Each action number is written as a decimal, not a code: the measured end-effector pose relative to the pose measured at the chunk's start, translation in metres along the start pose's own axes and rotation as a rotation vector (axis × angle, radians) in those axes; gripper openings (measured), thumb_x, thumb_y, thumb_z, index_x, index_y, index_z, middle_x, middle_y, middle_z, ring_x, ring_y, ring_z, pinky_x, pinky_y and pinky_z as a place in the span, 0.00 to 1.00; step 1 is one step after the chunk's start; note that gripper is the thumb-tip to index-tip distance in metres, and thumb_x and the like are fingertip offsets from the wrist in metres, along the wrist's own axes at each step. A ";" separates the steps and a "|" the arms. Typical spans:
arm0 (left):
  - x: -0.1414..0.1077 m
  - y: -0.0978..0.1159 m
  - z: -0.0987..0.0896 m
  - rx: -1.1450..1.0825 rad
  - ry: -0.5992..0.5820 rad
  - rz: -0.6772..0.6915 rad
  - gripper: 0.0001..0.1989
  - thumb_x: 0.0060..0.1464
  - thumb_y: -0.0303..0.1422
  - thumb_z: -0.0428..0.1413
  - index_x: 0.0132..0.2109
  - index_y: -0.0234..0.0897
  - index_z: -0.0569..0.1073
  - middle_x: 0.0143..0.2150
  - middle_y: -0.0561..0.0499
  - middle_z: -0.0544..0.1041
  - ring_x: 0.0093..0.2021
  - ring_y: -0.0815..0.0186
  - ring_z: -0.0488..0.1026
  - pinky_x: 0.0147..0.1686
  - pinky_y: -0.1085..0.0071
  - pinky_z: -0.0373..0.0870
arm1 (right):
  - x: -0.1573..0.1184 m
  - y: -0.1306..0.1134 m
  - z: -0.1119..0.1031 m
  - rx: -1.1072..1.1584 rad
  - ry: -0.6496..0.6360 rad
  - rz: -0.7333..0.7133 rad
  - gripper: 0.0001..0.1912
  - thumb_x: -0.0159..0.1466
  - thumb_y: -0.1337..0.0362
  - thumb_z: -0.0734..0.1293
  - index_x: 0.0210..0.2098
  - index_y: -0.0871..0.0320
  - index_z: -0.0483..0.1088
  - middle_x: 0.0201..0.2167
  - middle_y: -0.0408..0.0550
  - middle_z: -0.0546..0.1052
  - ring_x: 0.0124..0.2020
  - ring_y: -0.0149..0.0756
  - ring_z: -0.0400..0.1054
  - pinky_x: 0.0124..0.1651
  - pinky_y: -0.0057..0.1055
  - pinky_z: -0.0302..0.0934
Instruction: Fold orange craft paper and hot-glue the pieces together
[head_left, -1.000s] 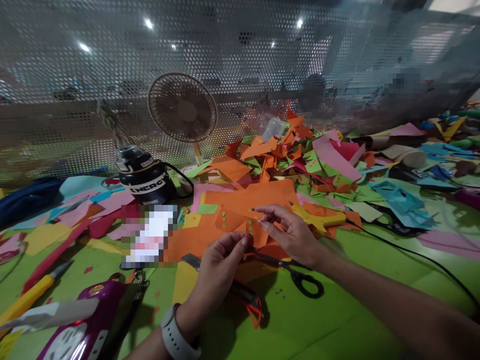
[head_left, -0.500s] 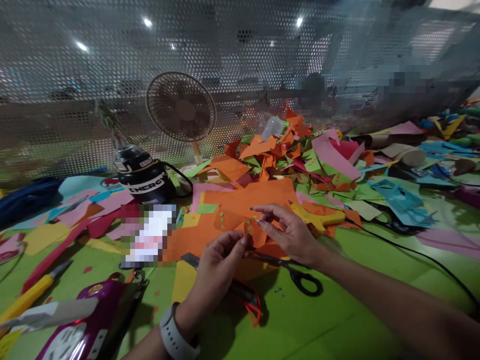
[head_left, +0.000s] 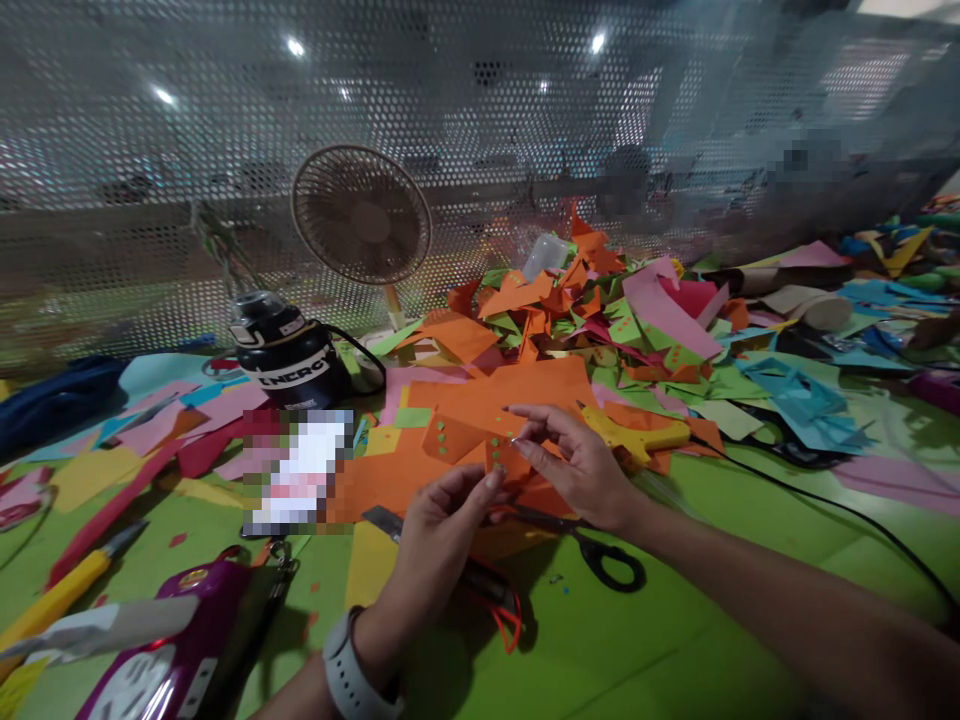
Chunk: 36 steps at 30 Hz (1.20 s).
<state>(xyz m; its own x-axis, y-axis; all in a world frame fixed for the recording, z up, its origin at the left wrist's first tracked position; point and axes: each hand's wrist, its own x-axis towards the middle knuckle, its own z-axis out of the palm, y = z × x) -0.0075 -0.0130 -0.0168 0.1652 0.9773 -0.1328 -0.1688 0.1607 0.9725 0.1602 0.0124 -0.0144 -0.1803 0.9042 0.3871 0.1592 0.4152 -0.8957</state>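
I had the left hand (head_left: 442,520) pinching orange paper (head_left: 481,443) short of the far edge of the counter (head_left: 645,650), the right hand (head_left: 581,468) of unclear grip.

From far off, I am seeing 2 hands in the middle, the left hand (head_left: 442,530) and the right hand (head_left: 574,470), with a sheet of paper (head_left: 536,385) lying behind them on the table (head_left: 637,660). Scissors (head_left: 574,524) are lying on the near side of the right hand, pointing toward the left hand. A glue gun (head_left: 637,434) is lying just right of the right hand, its cord (head_left: 795,492) running off to the right. Behind the sheet, a paper pile (head_left: 529,295) is sitting with a tub (head_left: 546,257) on it. A bottle (head_left: 292,355) is standing left of the pile, and a fan (head_left: 362,215) is standing behind the bottle and to its right, before the mesh wall (head_left: 487,110).
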 end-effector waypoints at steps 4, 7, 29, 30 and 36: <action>0.001 0.000 -0.001 0.089 0.005 0.058 0.13 0.50 0.41 0.61 0.29 0.35 0.75 0.26 0.52 0.75 0.28 0.68 0.71 0.32 0.74 0.69 | 0.000 -0.005 -0.001 -0.024 -0.039 0.038 0.17 0.64 0.63 0.64 0.52 0.57 0.67 0.34 0.44 0.71 0.38 0.31 0.67 0.46 0.31 0.63; -0.001 0.000 -0.003 0.185 -0.067 0.109 0.13 0.52 0.41 0.59 0.28 0.35 0.75 0.25 0.52 0.74 0.28 0.68 0.70 0.31 0.74 0.67 | 0.001 -0.007 -0.002 -0.002 -0.067 0.095 0.17 0.65 0.58 0.63 0.52 0.57 0.67 0.34 0.45 0.71 0.38 0.32 0.67 0.45 0.32 0.63; -0.006 -0.007 -0.002 0.247 -0.251 0.091 0.13 0.53 0.41 0.59 0.35 0.34 0.79 0.32 0.47 0.80 0.33 0.62 0.75 0.35 0.70 0.71 | 0.005 -0.015 0.004 0.167 -0.086 0.226 0.22 0.60 0.58 0.69 0.51 0.59 0.65 0.29 0.41 0.70 0.32 0.31 0.67 0.38 0.30 0.61; -0.006 -0.005 -0.002 0.245 -0.234 0.089 0.13 0.52 0.41 0.60 0.36 0.35 0.79 0.33 0.47 0.80 0.34 0.62 0.75 0.35 0.70 0.71 | 0.005 -0.014 0.005 0.158 -0.074 0.211 0.22 0.59 0.59 0.69 0.51 0.59 0.65 0.28 0.40 0.70 0.32 0.31 0.67 0.38 0.30 0.61; 0.002 0.005 -0.004 0.130 0.035 0.114 0.14 0.43 0.42 0.65 0.25 0.35 0.74 0.24 0.50 0.78 0.29 0.64 0.76 0.31 0.71 0.72 | 0.005 -0.011 -0.001 0.059 -0.054 0.120 0.20 0.61 0.60 0.68 0.51 0.59 0.65 0.28 0.40 0.71 0.32 0.32 0.68 0.41 0.32 0.62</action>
<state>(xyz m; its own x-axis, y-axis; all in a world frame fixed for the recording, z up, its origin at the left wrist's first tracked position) -0.0123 -0.0093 -0.0131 0.1181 0.9927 -0.0248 -0.0575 0.0318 0.9978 0.1582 0.0123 -0.0026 -0.2160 0.9396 0.2655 0.1255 0.2964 -0.9468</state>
